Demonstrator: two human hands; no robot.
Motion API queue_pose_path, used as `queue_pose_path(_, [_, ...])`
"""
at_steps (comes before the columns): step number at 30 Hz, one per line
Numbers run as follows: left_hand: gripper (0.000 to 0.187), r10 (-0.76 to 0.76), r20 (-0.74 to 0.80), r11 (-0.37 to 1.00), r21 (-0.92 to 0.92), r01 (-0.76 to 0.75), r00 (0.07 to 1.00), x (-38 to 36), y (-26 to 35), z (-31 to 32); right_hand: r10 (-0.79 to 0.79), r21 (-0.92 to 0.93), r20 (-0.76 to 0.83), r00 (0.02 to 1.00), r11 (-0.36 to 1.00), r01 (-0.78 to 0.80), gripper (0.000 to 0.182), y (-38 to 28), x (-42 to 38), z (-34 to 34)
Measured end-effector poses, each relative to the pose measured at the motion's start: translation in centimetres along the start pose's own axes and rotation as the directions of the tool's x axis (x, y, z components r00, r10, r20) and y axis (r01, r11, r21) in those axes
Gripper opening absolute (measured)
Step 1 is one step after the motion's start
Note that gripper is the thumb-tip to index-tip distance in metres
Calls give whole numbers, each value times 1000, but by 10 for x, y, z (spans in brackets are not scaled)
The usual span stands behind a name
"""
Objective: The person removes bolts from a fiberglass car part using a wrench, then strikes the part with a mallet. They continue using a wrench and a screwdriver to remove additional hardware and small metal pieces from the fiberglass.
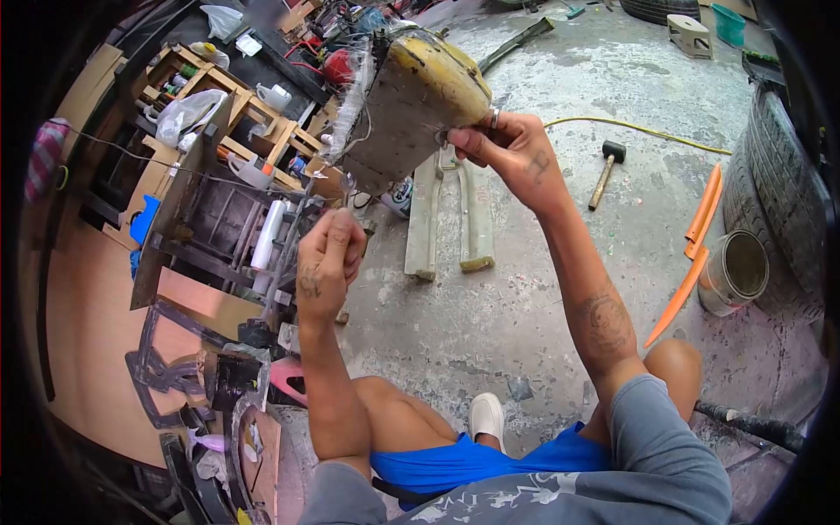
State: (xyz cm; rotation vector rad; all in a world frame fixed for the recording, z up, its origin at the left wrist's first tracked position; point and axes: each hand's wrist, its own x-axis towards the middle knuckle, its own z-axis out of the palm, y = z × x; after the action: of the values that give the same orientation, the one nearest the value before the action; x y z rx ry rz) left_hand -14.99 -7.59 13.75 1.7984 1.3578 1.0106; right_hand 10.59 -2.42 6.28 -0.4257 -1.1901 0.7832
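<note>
A grey panel (385, 131) with a worn yellow rounded side (437, 74) stands raised in front of me, tilted. Clear plastic film (350, 101) clings to its left edge. My left hand (328, 262) is closed below the panel's lower left corner, around what looks like a wrench (350, 185); only its shiny end shows above my thumb. My right hand (516, 162) pinches at the panel's right edge, thumb against forefinger. A small round piece shows at the fingertips, too small to name.
On the floor lie a mallet (604, 175), an orange strip (691, 254) and a yellow cable (639, 129). An open can (735, 271) stands beside tyres (774, 192) at right. Wooden racks (254, 131) and black frame parts (175, 363) crowd the left. A grey forked piece (477, 219) lies ahead.
</note>
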Motion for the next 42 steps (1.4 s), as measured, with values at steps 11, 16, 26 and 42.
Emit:
queue_pose_path(11, [21,464,168,880,23,-474,870,22,80,9,84,50,105,991,995,-89,27,7,-7,-3])
queue_pose_path(16, [21,433,219,901,-102,-421,874,34,79,17,114,119,137,984,984,-131,26,6,-9,-2])
queue_pose_path(26, [18,508,329,850,-38,-526,796,62,98,29,74,123,157,985,988,-94,37,13,-9,1])
queue_pose_path(42, [15,354,423,692,482,-537,834,80,156,-10,84,64,126,988,994,-92,30,0,-6,-10])
